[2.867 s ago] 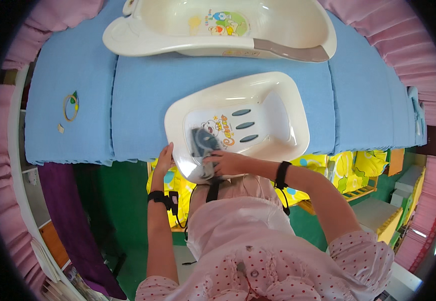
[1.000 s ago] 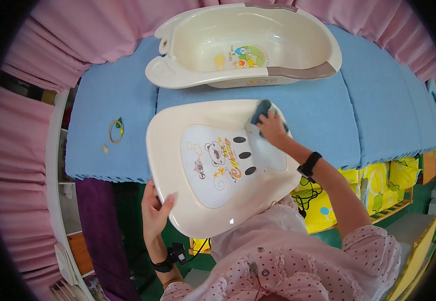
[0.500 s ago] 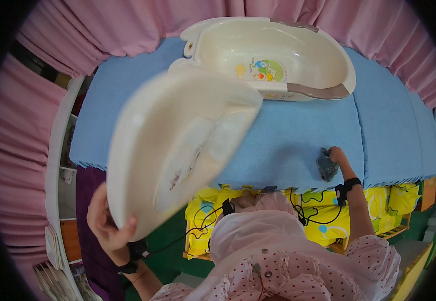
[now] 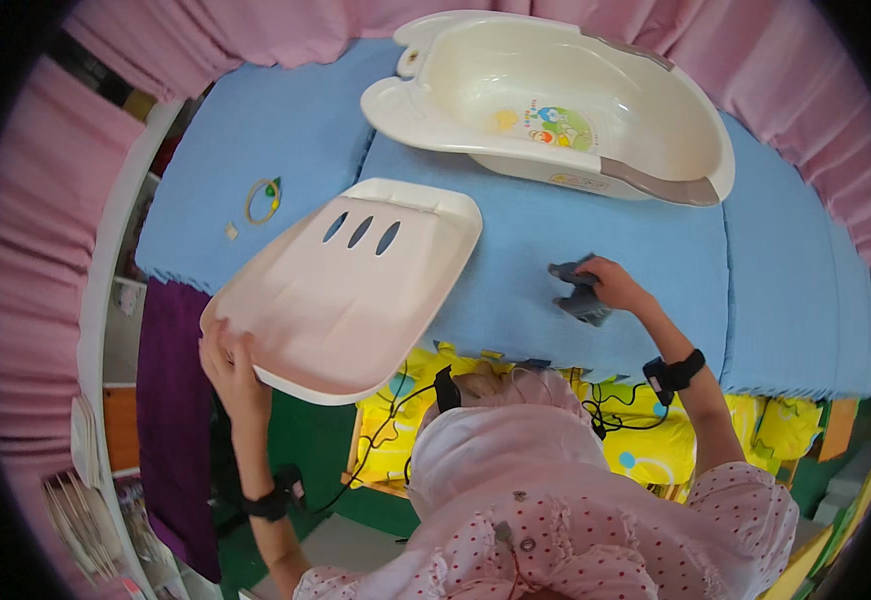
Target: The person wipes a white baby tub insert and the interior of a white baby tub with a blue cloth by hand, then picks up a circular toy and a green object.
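At the left, my left hand [image 4: 236,372] grips the near left corner of a shallow plastic tray [image 4: 350,300], white-rimmed with a pale pink face and three slots near its far end. Its far part lies over the blue cover, and its near end juts past the edge. Bunched in my right hand [image 4: 615,284] is a dark grey cloth [image 4: 583,302], held over the blue cover. Behind both hands stands a cream baby bathtub [image 4: 545,160] with brown grips on its rim and a cartoon print on its floor.
A thin yellow ring [image 4: 251,203] with a green piece and a small pale tag [image 4: 231,230] lie on the blue cover [image 4: 495,240]. Pink curtains [image 4: 35,300] hang around. Yellow bedding [image 4: 640,450] and black cables sit below the near edge; purple fabric [image 4: 170,420] hangs at left.
The tray has been turned from its printed inner side to its slotted side and lowered. My right hand has moved left and farther away with the grey cloth.
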`<state>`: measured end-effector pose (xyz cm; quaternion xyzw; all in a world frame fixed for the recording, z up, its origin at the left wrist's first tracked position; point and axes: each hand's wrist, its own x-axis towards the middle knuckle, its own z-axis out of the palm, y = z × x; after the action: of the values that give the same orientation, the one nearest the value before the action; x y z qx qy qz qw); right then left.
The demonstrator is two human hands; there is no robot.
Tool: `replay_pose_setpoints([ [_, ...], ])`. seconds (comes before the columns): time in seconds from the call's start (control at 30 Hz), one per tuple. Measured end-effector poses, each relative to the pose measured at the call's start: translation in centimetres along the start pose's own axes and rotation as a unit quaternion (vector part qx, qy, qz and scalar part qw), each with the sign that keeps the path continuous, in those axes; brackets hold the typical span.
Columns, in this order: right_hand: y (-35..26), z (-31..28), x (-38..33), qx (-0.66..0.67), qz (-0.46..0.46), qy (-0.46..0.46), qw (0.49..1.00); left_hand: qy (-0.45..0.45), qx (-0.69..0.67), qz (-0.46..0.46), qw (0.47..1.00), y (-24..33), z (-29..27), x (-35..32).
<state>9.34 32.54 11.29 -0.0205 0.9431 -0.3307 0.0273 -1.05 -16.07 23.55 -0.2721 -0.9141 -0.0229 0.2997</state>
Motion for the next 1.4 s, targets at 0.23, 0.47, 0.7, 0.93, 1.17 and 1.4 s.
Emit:
replay_pose_setpoints([
  [0.23,-5.8,5.5,6.8,-0.073,-0.118,-0.039,0.989,0.027,-0.748,-0.642,0.168,-0.2,15.0,-21.7],
  [0.47,-5.3,11.8,9.7,-0.304,-0.162,-0.062,0.937,-0.024,-0.591,-0.766,0.254,4.1,19.1,-27.4],
  [0.7,-3.2,14.3,11.6,-0.42,-0.062,-0.187,0.886,-0.129,-0.606,-0.707,0.34,5.2,18.0,-25.9],
  [0.93,-3.8,13.5,11.2,-0.395,-0.03,-0.29,0.871,-0.236,-0.597,-0.694,0.327,4.4,15.5,-25.9],
  [1.17,-2.1,6.4,8.1,-0.152,0.063,-0.43,0.888,-0.365,-0.524,-0.652,0.408,4.0,12.1,-25.5],
  [1.4,-6.4,4.0,9.6,0.047,-0.095,-0.132,0.986,-0.406,-0.57,-0.538,0.47,4.8,15.0,-22.6],
])
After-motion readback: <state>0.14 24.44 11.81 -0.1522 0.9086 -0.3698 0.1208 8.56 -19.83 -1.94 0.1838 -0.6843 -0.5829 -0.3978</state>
